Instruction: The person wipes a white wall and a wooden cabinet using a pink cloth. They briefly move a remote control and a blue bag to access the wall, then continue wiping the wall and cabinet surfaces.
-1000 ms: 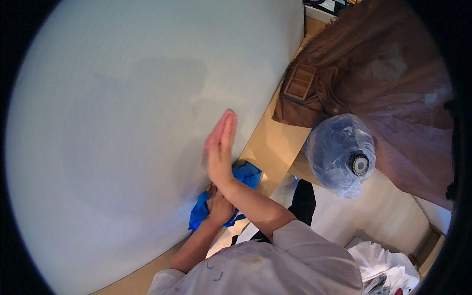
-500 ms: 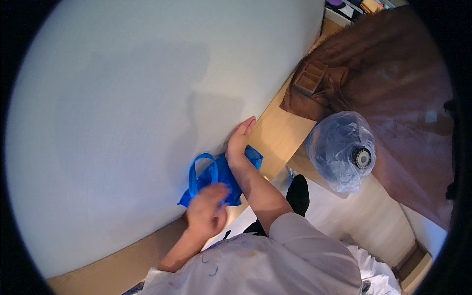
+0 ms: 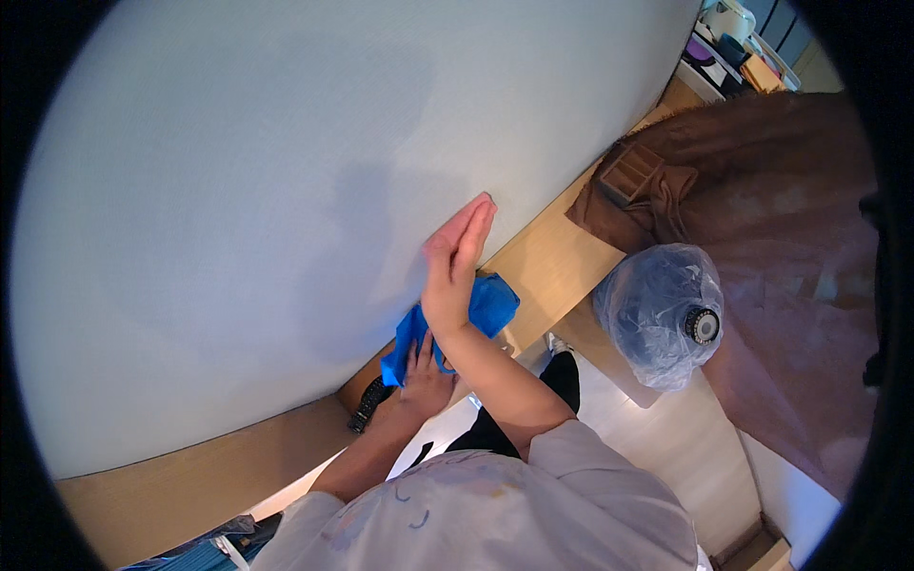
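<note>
A blue fabric bag lies crumpled on a light wooden ledge, against a large pale panel. My left hand rests on the bag's near end, its fingers stretched over the blue cloth. Across the bag's middle passes my right forearm. My right hand is raised above the bag near the panel, fingers straight and side by side, holding nothing. The forearm and wrist hide part of the bag, and only a bit of its handle shows. Close to my left wrist lies a black textured object.
A large water bottle in clear plastic stands right of the ledge. Behind it, brown cloth carries a small divided wooden box. The pale panel fills the left side. Assorted items sit at the far right.
My left hand has come down and now lies on the bag. The bag's upright handle loop has folded down. My right hand has lifted from beside the bag, and the view has shifted.
</note>
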Tool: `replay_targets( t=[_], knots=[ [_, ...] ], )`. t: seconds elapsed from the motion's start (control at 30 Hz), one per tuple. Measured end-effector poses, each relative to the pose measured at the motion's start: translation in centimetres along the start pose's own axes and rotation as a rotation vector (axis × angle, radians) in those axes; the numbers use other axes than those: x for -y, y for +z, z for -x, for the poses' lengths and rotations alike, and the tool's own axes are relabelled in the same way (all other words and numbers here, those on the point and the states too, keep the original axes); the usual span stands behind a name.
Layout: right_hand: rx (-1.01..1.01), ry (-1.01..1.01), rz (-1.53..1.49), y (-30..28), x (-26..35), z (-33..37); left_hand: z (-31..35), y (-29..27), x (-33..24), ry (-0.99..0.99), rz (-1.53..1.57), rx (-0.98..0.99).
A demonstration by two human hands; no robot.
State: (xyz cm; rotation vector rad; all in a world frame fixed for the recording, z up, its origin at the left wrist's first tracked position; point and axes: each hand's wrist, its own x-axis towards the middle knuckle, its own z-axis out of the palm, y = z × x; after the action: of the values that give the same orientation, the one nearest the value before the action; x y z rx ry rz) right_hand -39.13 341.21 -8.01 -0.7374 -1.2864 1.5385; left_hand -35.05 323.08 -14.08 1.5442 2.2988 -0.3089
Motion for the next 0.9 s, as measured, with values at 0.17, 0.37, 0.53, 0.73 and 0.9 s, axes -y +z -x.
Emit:
replay_targets(
  t=[0.17,0.37,0.53,0.73,0.9],
  knots=[
    [0.166,-0.195,0.212,-0.8,-1.7,2.9,-0.9,1.4,0.7,-0.058,0.103,0.015],
    [0.227,-0.093,0.234,-0.3,-4.7,8.2,-2.0,-0.5,1.5,-0.121,0.708,-0.196],
    [0.056,0.151,0.133,0.3,-8.4,7.6,-0.5,-2.1,1.8,0.014,0.213,-0.04],
    [-0.147,0.422,-0.044,1.1,-9.5,6.0,4.6,-6.9,2.1,0.055,0.352,-0.549],
    [-0.063,0.201,-0.134,2.0,-3.8,5.9,5.0,-3.3,1.6,-0.163,0.104,-0.342]
  ],
)
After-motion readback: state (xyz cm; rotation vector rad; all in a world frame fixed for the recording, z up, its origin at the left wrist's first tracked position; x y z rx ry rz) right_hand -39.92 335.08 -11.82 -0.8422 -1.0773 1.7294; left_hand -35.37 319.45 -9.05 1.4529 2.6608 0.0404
